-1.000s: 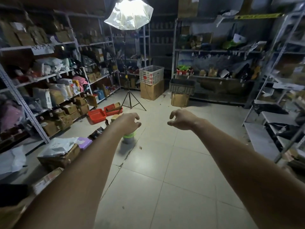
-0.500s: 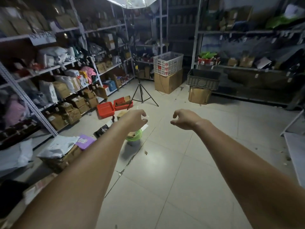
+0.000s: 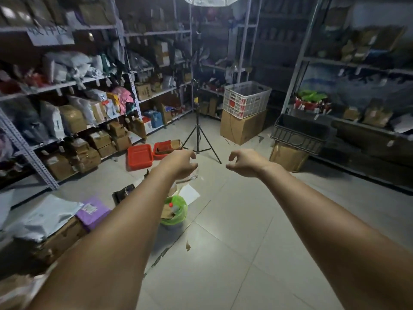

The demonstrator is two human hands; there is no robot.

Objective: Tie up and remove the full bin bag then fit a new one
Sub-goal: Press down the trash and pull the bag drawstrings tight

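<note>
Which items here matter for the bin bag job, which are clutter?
Job: green bin bag, full of rubbish; left hand; right hand, both empty.
Clutter: red trays, tripod, white crate, purple parcel.

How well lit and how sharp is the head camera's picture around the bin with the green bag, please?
Head view: dim overall, lit mainly by the blown-out studio lamp at the top edge; the green bag catches that light and reads clearly; the right-hand shelves sink into shadow; shelf goods look soft and smeared; the wide lens bends the shelf uprights.
</note>
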